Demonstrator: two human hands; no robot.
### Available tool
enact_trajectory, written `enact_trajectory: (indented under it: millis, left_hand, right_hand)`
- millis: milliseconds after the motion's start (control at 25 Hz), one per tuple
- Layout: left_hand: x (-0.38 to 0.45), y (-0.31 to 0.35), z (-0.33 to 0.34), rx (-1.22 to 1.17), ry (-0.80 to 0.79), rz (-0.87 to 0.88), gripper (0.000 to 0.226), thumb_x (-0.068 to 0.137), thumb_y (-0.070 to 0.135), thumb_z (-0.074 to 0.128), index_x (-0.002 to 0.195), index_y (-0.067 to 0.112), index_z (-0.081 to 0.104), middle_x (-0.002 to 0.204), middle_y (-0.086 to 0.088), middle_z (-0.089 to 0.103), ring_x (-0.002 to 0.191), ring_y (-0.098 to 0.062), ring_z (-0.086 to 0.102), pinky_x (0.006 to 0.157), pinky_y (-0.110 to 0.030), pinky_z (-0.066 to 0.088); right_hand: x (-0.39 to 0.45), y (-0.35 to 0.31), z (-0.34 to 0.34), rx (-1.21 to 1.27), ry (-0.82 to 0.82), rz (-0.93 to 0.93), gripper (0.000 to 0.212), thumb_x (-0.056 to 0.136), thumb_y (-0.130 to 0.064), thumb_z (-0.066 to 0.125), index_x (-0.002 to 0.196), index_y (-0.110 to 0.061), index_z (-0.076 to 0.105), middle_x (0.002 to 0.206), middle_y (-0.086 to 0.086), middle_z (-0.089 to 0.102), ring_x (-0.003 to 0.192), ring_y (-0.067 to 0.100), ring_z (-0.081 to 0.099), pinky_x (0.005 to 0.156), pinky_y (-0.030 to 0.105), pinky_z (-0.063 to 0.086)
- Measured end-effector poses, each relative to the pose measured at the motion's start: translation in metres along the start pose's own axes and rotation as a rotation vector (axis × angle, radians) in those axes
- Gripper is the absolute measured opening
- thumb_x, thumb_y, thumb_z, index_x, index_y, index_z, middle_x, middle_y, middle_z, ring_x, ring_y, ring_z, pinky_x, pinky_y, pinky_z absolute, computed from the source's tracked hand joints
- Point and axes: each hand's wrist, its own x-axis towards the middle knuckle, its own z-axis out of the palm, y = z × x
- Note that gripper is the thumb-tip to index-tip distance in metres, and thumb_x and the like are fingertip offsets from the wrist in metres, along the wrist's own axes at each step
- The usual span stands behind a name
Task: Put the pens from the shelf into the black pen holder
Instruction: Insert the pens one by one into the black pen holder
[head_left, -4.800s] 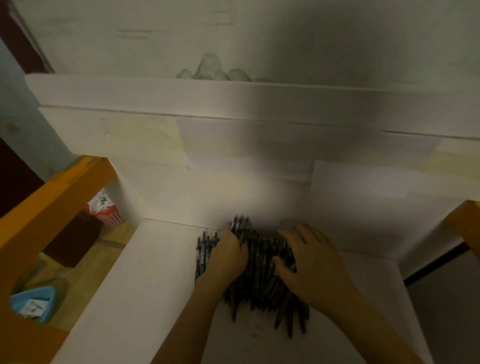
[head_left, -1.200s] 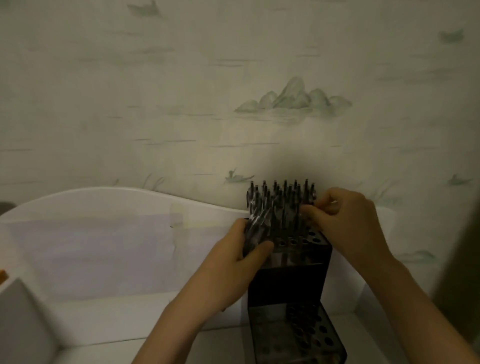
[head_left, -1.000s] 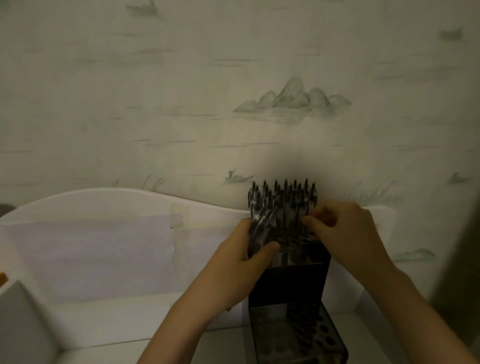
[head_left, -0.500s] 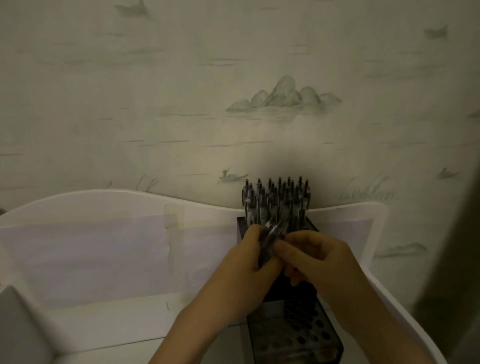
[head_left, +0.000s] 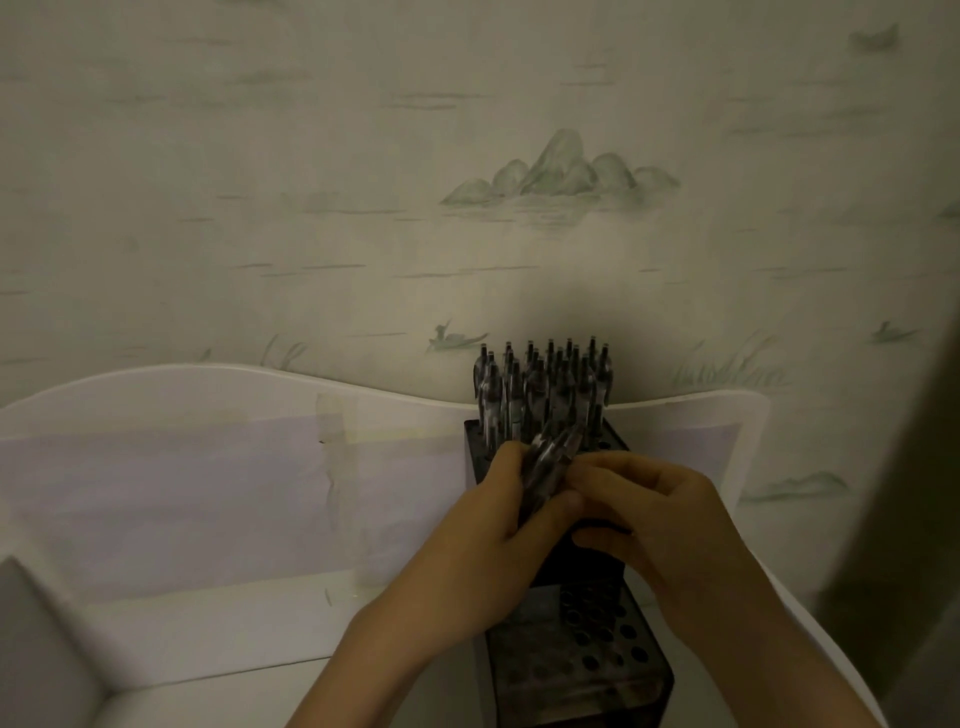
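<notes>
**Pens held over the holder**

Now, in the head view, both hands are seen lower than half a second ago: they have been drawn down from the upper tier of the holder (head_left: 582, 670) toward its middle, and they are pressed closer together. Nearly five seconds ago the same hands were laid on a loose heap of pens on a white shelf; that heap is no longer in the picture. The standing pens (head_left: 543, 395) appear unchanged in the last second.

One holder is seen, black, stepped in two tiers, each top drilled with round holes. It stands on the white shelf (head_left: 208, 639), against the shelf's wavy back panel (head_left: 208, 447) and the painted wall (head_left: 363, 182). The back rows of the upper tier are filled with upright pens; roughly twenty are seen, though an exact count cannot be made in the dim light. The lower tier's holes are seen open. The pens are dark, with pale mottled grips and small black push-buttons on top.

Two hands are counted. A small bundle (head_left: 553, 462) of a few pens, tilted to the right, is gripped by the left hand (head_left: 498, 540) between thumb and curled fingers, just in front of the upper tier. The bundle is pinched near its top by the right hand (head_left: 670, 525), whose fingers are curled in against the left thumb.
</notes>
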Motion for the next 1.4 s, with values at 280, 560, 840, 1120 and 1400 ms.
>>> enact_trajectory:
  millis: [280,560,840,1120,1400]
  left_hand:
    - [-0.001,0.006,0.0,-0.111,0.0,0.001,0.021,0.096,0.034,0.052,0.106,0.016,0.052,0.058,0.012,0.049,0.048,-0.004,0.042,0.047,-0.02,0.035]
    - [0.001,0.011,-0.012,-0.123,0.041,-0.057,0.023,0.1,0.031,0.043,0.097,0.008,0.047,0.068,-0.008,0.063,0.043,-0.028,0.057,0.046,-0.037,0.05]
    - [-0.001,0.007,-0.02,-0.034,0.075,-0.012,0.019,0.098,0.031,0.049,0.092,0.013,0.052,0.055,-0.002,0.045,0.035,-0.008,0.042,0.039,-0.024,0.04]
    - [-0.005,0.005,-0.027,-0.104,0.098,-0.039,0.025,0.099,0.03,0.045,0.099,0.008,0.057,0.056,-0.008,0.04,0.035,-0.007,0.037,0.038,-0.019,0.034]
    - [-0.01,0.002,-0.033,-0.233,0.11,-0.115,0.027,0.101,0.025,0.042,0.105,0.003,0.056,0.064,-0.013,0.037,0.045,-0.012,0.033,0.042,-0.022,0.027]
  right_hand:
    - [0.01,0.001,-0.007,0.044,-0.232,0.01,0.036,0.07,-0.021,0.069,0.101,-0.005,0.074,0.099,0.016,0.073,0.088,0.028,0.069,0.073,0.031,0.059]
    - [0.023,-0.029,-0.02,0.144,0.019,-0.219,0.018,0.079,-0.009,0.064,0.094,-0.006,0.073,0.086,0.011,0.075,0.08,0.025,0.073,0.068,0.027,0.059]
    - [0.043,-0.06,-0.027,-0.576,0.33,-0.825,0.015,0.087,-0.017,0.069,0.099,-0.025,0.071,0.08,-0.011,0.071,0.073,0.007,0.071,0.076,0.026,0.058]
    - [0.06,-0.044,-0.023,-0.708,0.342,-0.795,0.018,0.085,-0.017,0.071,0.102,-0.012,0.074,0.083,-0.006,0.071,0.074,0.001,0.067,0.077,0.014,0.053]
    - [0.065,-0.028,-0.027,-0.719,0.271,-0.529,0.013,0.076,-0.022,0.08,0.082,-0.016,0.071,0.07,-0.004,0.071,0.066,0.007,0.069,0.07,0.031,0.059]
